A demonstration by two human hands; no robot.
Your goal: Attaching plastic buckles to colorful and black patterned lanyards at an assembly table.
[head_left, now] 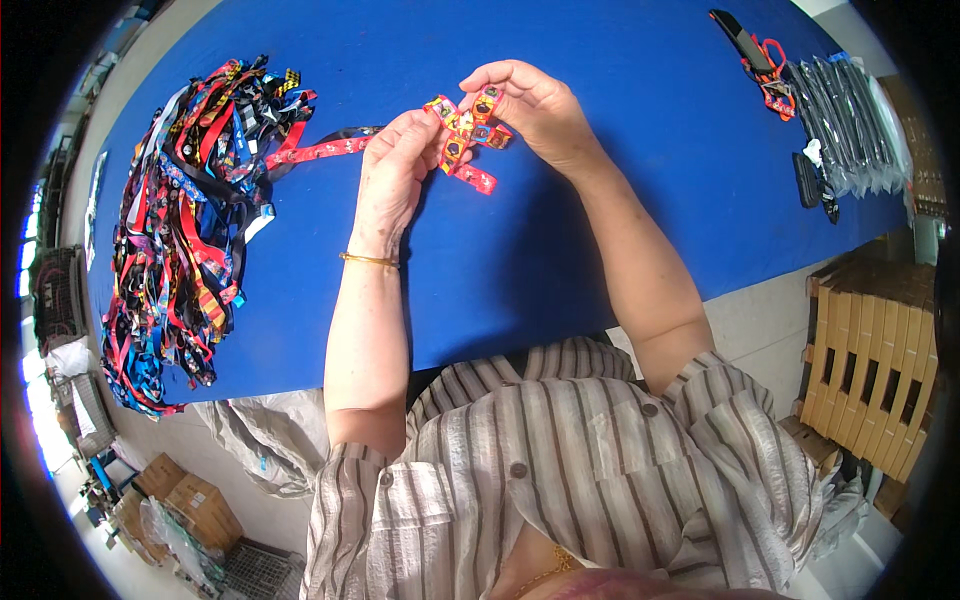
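My left hand (400, 160) is closed on a printed ribbon strap (462, 138) in red, yellow and blue, gathered in loops above the table. From the other side my right hand (525, 100) pinches the same strap near its top, thumb and fingers bent round it. One red end of the strap hangs below my fingers. A red band (325, 151) and a dark one run from my left hand toward a large heap of colourful ribbon straps (190, 220) on the left of the table.
The blue table (500, 280) spans the view. At its far right lie a black phone-like object (738, 38), a red-orange cord (775, 85), a row of plastic-wrapped dark packs (850, 125) and a small black item (805, 180). Cardboard boxes (875, 370) stand right of the table, others (190, 510) lower left.
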